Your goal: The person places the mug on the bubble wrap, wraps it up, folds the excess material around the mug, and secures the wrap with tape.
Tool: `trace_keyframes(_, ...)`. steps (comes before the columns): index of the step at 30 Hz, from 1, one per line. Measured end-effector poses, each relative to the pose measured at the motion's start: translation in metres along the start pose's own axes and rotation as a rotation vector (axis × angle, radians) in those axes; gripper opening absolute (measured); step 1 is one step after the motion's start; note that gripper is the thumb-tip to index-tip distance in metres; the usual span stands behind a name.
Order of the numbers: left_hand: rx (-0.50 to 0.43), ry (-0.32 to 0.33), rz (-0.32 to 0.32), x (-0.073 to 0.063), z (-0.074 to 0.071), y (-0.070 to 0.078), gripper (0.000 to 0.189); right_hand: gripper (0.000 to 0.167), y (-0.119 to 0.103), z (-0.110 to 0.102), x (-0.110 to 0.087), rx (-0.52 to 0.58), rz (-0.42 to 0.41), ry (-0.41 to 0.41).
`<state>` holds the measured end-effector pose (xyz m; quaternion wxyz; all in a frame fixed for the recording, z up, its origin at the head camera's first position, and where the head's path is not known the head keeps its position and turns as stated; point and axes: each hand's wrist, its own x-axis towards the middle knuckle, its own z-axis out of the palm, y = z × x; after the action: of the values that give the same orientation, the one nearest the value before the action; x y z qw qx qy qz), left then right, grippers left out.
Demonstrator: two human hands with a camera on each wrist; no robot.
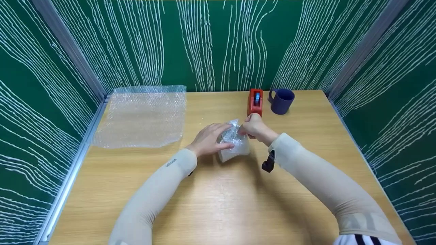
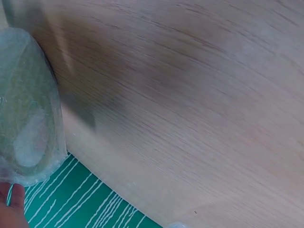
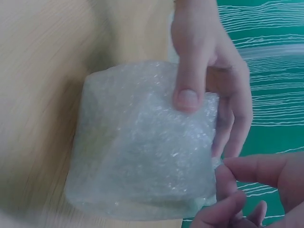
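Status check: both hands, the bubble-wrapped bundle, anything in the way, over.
Left hand gripping bubble-wrapped bundle; right hand pinching at its edge. Bundle wrapped, between both hands. Red tape dispenser just beyond right hand, nothing seen blocking.

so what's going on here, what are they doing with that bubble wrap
A person is handling a bubble-wrapped bundle with both hands: the left hand holds it, while the right hand pinches at its edge. What is inside is hard to make out. Just beyond the right hand stands a red tape dispenser, with a dark mug to its right. A flat bubble wrap sheet lies at the far left.
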<state>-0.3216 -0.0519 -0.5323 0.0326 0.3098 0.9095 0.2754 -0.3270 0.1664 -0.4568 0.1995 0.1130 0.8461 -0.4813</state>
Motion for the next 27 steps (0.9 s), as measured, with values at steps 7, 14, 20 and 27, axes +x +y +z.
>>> trace_keyframes(7,0.051,-0.037,-0.003,0.0,0.001,0.001,0.073,0.032,0.002,0.002,0.003,-0.056,0.014,0.023)
trace_keyframes(14,0.055,-0.037,0.0,0.0,0.001,0.0,0.07,0.037,0.007,-0.003,0.005,-0.016,0.066,-0.027)
trace_keyframes(20,0.062,-0.033,0.014,0.0,0.001,0.0,0.07,0.028,0.014,-0.002,0.006,-0.052,0.021,-0.03)
trace_keyframes(27,0.082,-0.047,0.011,0.0,0.001,0.0,0.075,0.028,0.023,0.002,0.005,-0.073,-0.066,0.006)
